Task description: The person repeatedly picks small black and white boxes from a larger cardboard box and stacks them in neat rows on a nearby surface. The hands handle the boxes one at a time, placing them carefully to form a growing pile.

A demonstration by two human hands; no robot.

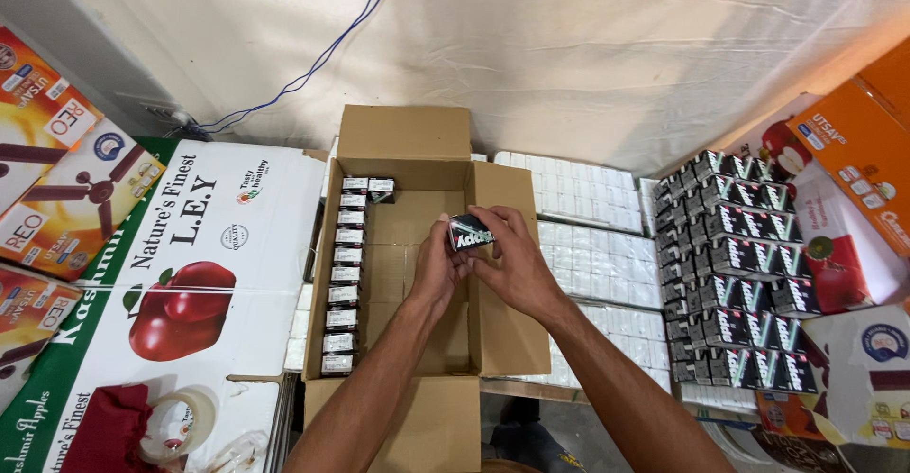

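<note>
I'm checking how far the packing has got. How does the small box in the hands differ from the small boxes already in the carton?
The held box is up above the open carton, gripped by the left hand and right hand; the packed boxes stand in the carton. The held box is alone and shows its long printed side; the packed boxes form a row along the carton's left wall, showing small ends. Both look like the same dark packaging.

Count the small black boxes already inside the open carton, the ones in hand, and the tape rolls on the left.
Small black boxes in the carton: 10
Small black box held by left hand and right hand: 1
Tape roll: 1
Total: 12
</note>
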